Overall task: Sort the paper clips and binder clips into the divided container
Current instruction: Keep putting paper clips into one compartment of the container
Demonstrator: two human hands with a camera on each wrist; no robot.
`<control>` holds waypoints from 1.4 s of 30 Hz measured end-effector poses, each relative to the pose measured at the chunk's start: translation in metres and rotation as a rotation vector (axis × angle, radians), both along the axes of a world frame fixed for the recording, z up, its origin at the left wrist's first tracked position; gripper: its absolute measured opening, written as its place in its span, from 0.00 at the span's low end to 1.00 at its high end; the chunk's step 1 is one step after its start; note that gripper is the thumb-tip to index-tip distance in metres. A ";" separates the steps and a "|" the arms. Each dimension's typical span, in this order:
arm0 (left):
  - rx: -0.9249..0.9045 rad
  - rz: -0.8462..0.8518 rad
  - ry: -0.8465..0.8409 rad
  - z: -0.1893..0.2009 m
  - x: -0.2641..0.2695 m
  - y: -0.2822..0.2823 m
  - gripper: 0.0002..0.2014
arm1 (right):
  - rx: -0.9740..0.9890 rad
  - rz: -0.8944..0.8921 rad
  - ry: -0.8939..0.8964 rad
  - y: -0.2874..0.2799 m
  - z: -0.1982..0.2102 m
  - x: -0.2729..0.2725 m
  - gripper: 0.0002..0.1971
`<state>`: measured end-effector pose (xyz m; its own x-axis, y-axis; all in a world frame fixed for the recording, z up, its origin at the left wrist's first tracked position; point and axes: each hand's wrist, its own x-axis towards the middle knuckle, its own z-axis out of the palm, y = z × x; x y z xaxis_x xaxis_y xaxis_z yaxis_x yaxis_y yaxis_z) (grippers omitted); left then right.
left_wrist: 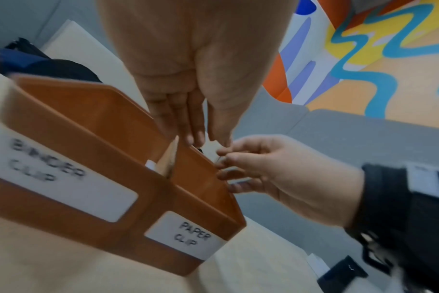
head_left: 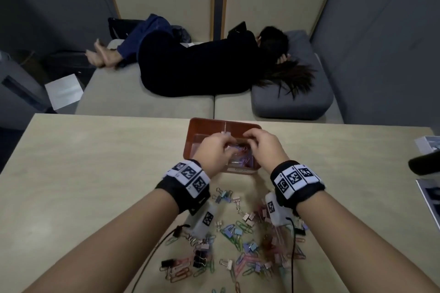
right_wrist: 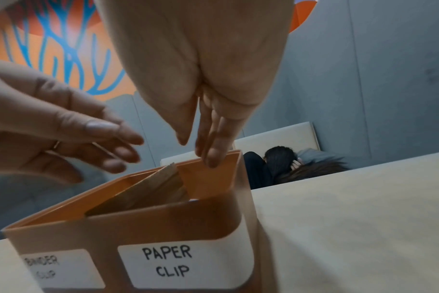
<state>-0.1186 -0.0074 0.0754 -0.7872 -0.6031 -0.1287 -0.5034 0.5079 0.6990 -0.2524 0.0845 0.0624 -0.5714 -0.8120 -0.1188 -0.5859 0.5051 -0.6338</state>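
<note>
- We've got both hands up over the orange divided container (head_left: 204, 126), which sits on the beige table (head_left: 95, 173) at its far edge
- Our left hand (head_left: 214, 150) has fingers pointing down, loosely straight; whether it's got a clip we can't tell
- Our right hand (head_left: 263, 147) is curled at the fingertips, and the left wrist view shows thin wire, looks like a paper clip (left_wrist: 219, 158), pinched there
- The box's near wall carries two labels, BINDER CLIP (right_wrist: 44, 267) and PAPER CLIP (right_wrist: 173, 261); some clips already lie inside the paper clip side
- The unsorted pile of clips (head_left: 238, 240) is spread on the table under our wrists, colourful paper clips mixed with binder clips
- Somebody's lying on the sofa (head_left: 147, 100) behind the table
</note>
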 end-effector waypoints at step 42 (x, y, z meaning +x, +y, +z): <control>0.211 0.067 -0.376 -0.102 0.174 -0.061 0.04 | 0.316 0.451 0.029 -0.003 -0.089 0.132 0.05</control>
<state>0.0557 -0.0683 -0.0268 -0.6220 -0.5812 -0.5248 -0.7698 0.3313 0.5456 -0.1203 0.0813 -0.0267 -0.1820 -0.9044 -0.3859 -0.8034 0.3630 -0.4720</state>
